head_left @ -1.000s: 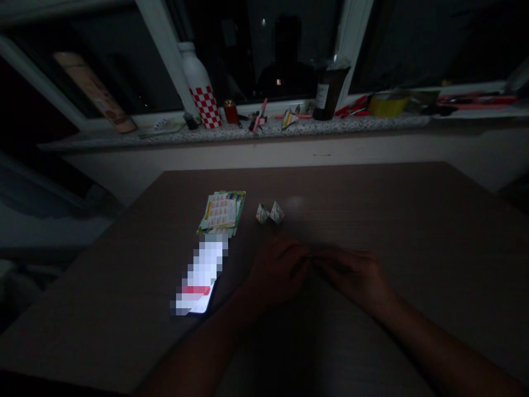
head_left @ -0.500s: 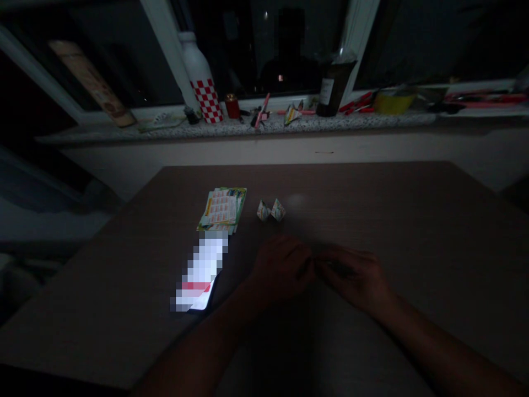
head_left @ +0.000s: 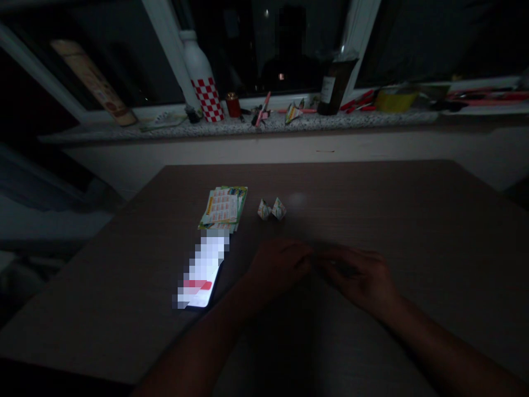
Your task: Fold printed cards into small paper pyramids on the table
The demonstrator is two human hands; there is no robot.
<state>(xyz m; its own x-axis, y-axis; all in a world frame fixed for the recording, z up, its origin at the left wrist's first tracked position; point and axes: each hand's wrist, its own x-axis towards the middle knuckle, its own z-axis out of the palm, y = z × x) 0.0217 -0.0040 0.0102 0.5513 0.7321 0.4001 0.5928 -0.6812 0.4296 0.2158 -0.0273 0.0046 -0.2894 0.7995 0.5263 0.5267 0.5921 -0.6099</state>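
Observation:
In the dim light my left hand and my right hand meet fingertip to fingertip low over the brown table. Both are closed, fingers pinched together. Whatever lies between them is too dark and small to make out. Just beyond my left hand stands a small folded paper figure with two pointed halves. To its left lies a stack of printed paper sheets. A phone with a lit screen rests beside my left forearm, its display blurred out.
Behind the table runs a speckled stone windowsill. On it stand a checkered white bottle, a small red jar, a dark cup, a yellow container and a leaning tan tube. Several pens and a folded paper piece lie between.
My left hand's fingers have shifted slightly and flattened a little. My right hand stays almost in place, fingertips still against the left. Table items have not moved.

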